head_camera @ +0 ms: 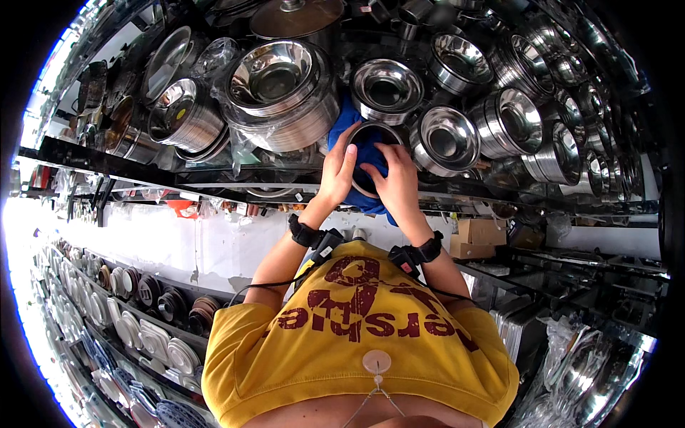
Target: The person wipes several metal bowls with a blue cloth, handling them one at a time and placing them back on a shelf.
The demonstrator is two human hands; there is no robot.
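Observation:
A round steel container is tilted with its mouth towards me, at the front of the shelf. My left hand grips its left side, the thumb at the rim and the fingers along the outer wall. A blue cloth is bunched inside, and more of it hangs out below and behind the container. My right hand reaches over the right rim, with thumb and fingertips pressing the cloth within. Just beyond stands a stack of steel bowls, with another steel bowl close to the right of my hand.
A large plastic-wrapped stack of steel basins stands left of my hands. More bowl stacks crowd the right. The shelf's dark front edge runs below. Cardboard boxes sit low at right; shelves of plates are at lower left.

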